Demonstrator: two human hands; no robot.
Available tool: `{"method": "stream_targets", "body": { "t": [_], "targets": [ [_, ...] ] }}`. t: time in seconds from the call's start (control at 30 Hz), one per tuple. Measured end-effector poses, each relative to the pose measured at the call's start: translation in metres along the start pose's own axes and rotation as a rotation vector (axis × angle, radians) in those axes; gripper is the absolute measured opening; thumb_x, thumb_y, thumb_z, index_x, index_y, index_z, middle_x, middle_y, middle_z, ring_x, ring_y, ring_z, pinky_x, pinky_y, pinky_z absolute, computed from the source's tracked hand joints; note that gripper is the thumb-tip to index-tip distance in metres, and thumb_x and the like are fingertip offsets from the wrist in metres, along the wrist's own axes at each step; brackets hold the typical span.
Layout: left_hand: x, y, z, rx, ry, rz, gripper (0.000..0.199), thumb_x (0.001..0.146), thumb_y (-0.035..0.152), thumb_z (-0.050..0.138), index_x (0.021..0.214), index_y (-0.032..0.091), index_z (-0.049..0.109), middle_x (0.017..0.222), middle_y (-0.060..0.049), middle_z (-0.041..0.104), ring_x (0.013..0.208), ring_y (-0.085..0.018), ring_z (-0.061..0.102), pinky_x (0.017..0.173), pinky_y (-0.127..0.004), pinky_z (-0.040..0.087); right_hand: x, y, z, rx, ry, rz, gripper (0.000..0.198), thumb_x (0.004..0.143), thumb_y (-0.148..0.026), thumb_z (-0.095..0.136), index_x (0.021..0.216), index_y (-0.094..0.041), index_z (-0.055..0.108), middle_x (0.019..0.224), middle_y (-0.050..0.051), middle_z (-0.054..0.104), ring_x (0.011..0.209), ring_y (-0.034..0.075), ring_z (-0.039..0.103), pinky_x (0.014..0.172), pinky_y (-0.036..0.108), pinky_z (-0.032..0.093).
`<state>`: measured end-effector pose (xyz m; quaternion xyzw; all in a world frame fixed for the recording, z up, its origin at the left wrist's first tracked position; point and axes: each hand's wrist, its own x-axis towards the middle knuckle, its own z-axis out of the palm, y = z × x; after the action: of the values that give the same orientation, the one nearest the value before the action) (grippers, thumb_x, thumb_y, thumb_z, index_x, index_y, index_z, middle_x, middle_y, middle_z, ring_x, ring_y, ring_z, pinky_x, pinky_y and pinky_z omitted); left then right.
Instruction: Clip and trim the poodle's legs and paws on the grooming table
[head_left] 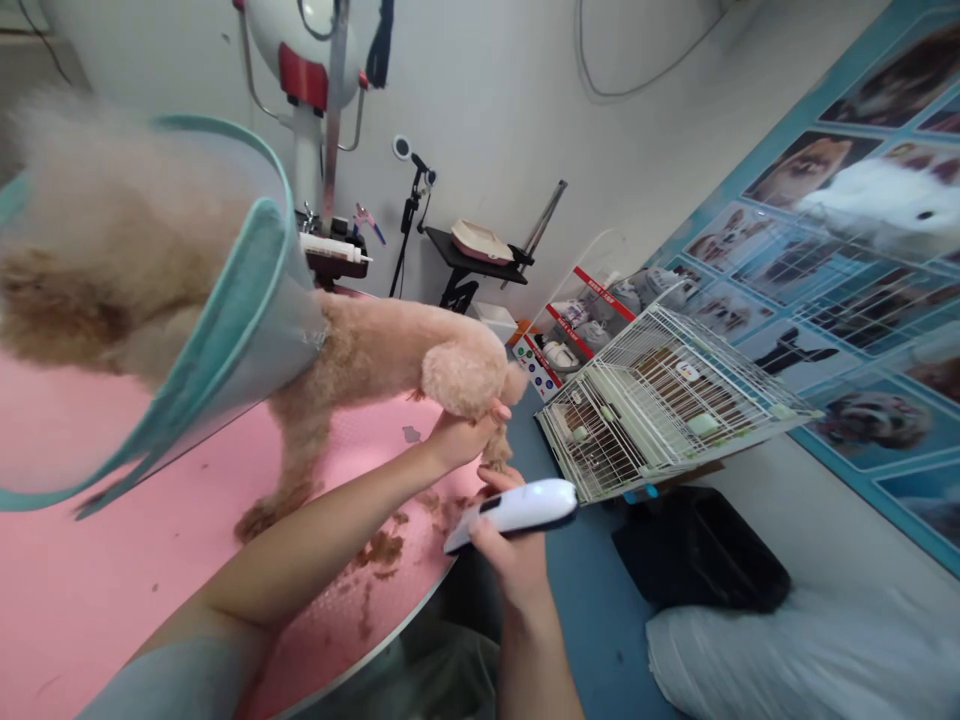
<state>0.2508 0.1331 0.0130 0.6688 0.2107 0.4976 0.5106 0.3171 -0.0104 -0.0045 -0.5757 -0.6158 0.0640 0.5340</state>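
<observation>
A curly apricot dog [382, 335] stands on a pink grooming table [180, 560], wearing a clear cone collar [281, 330] with teal edging. My left hand [465, 438] is wrapped round one of its hind legs, just below the fluffy thigh. A white hair clipper [532, 505] is in my right hand [517, 560], its blade end pointing left and down. The hind paw [495, 452] shows right above the clipper, near my right fingertips. Cut tufts of brown hair [382, 548] lie on the table below the dog.
A metal post [335, 120] and a small dark tray with a white tube [330, 247] stand behind the dog. Right of the table are a white wire cage [667, 390], a black bin [701, 548] and a white plastic bag [780, 650]. The table's rounded edge [390, 637] runs near me.
</observation>
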Motion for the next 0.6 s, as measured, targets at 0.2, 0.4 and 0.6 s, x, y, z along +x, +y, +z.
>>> {"method": "stream_targets", "body": {
  "t": [0.2,0.4,0.6],
  "targets": [
    [0.007,0.025,-0.028,0.017,-0.626,0.090,0.027,0.089,0.036,0.043,0.080,0.015,0.058,0.091,-0.005,0.063,0.108,-0.017,0.054,0.103,-0.032,0.038,0.015,0.001,0.004,0.100,0.101,0.084,0.016,0.070,-0.028,0.071,0.083,-0.021,0.067,0.082,0.000,0.057,0.072,0.015,0.057,0.067,0.029,0.047],
    [0.008,0.028,-0.037,-0.126,-0.776,-0.067,0.016,0.086,0.023,0.049,0.086,0.014,0.063,0.086,-0.003,0.064,0.081,-0.012,0.059,0.078,-0.024,0.047,0.003,0.017,0.004,0.263,0.145,0.128,0.030,0.069,-0.046,0.072,0.085,-0.021,0.068,0.091,0.004,0.061,0.088,0.022,0.059,0.084,0.039,0.046],
    [0.006,0.035,-0.028,-0.084,-0.832,-0.100,0.015,0.088,0.022,0.048,0.082,0.015,0.060,0.078,0.000,0.059,0.076,-0.010,0.054,0.078,-0.023,0.044,-0.025,0.026,-0.002,0.745,0.558,0.410,0.049,0.081,-0.070,0.048,0.098,-0.026,0.062,0.094,0.003,0.069,0.072,0.018,0.063,0.063,0.033,0.052]
  ]
}}
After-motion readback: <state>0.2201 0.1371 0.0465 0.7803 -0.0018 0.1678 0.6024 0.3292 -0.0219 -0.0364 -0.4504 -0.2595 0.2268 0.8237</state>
